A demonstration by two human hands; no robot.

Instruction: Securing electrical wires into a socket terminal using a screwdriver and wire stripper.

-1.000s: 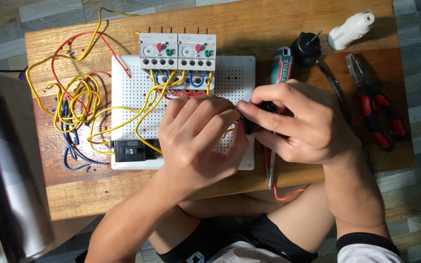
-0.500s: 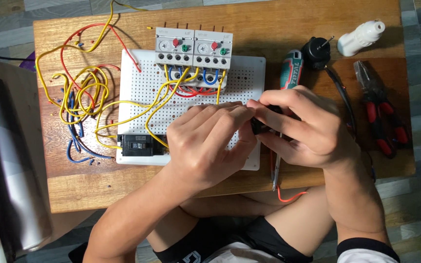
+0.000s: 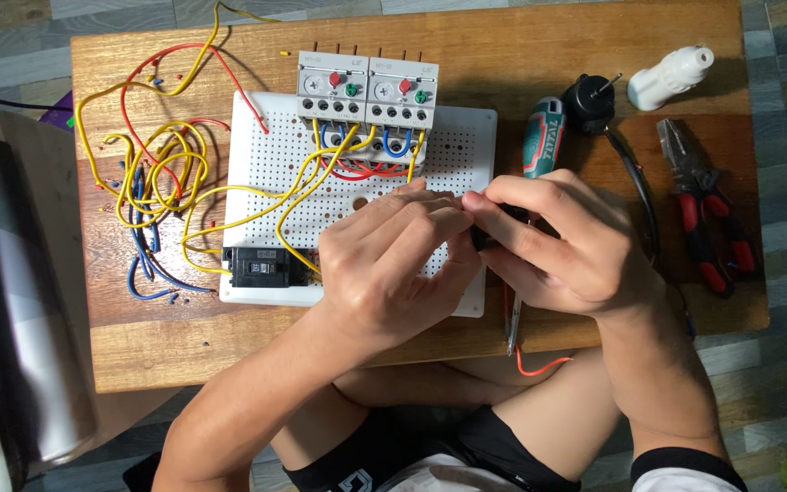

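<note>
Both hands meet over the right part of a white perforated mounting board (image 3: 275, 164) on a low wooden table (image 3: 521, 55). Left hand (image 3: 393, 264) curled, fingertips pinched at a small black part (image 3: 483, 239); right hand (image 3: 562, 241) closed around the same part, mostly hiding it. Two grey relays (image 3: 366, 91) sit at the board's top edge, black breaker (image 3: 261, 267) at lower left, yellow wires (image 3: 152, 178) looping off left. Green-handled screwdriver (image 3: 542, 137) just beyond the right hand; red-handled pliers (image 3: 708, 210) well apart at right
</note>
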